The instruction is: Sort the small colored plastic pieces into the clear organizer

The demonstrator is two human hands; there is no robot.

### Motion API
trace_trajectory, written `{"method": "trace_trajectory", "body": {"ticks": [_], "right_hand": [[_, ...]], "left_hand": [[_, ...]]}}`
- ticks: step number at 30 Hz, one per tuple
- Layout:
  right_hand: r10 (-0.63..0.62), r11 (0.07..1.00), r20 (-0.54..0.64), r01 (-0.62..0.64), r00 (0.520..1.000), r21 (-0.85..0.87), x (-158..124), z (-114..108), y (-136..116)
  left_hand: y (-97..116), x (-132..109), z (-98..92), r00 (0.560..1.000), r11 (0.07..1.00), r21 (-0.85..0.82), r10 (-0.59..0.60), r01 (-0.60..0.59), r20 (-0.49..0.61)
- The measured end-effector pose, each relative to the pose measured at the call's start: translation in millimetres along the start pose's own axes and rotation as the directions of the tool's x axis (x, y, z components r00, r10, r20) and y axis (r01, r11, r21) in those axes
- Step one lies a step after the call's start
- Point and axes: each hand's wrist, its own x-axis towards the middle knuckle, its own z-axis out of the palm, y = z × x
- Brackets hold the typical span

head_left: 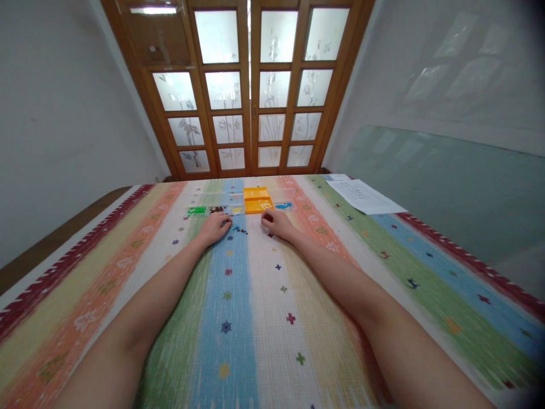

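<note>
My left hand [215, 228] rests on the striped cloth with its fingers curled in, beside a small scatter of blue and dark red beads [240, 230]. Across from it, my right hand [276, 222] has thumb and fingers bent together in a pinch; anything held in either hand is too small to make out. Just beyond the hands stands an orange box [255, 193] with its lid up and pale beads [264, 205] inside. Clear compartments beside it hold green beads [196, 210], brown beads [217, 209], yellow beads [237, 209] and blue beads [283, 206].
A striped, patterned tablecloth [272, 318] covers the table. White paper sheets [366, 197] lie at the far right. Behind the table are wooden doors with frosted panes [275, 88]. A pale green glass panel [447, 187] runs along the right side.
</note>
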Motion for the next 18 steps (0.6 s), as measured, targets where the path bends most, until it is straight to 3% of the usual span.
{"method": "trace_trajectory", "body": {"ticks": [5, 11, 14, 18], "right_hand": [[0.147, 0.982, -0.232, -0.113, 0.961, 0.152, 11, -11, 23], [0.331, 0.932, -0.465, -0.209, 0.821, 0.295, 20, -30, 55], [0.389, 0.911, -0.526, -0.234, 0.756, 0.339, 20, -38, 66], [0.416, 0.9, -0.543, -0.243, 0.73, 0.363, 20, -42, 77]], "left_hand": [[1, 0, -0.2, 1.0, 1.0, 0.008, -0.017, 0.016, 0.01], [-2, 0, -0.4, 1.0, 1.0, 0.004, 0.005, -0.005, 0.008], [-5, -1, -0.5, 1.0, 1.0, 0.016, -0.003, 0.002, 0.012], [-9, -1, -0.6, 1.0, 0.999, 0.034, -0.025, 0.024, 0.016]]}}
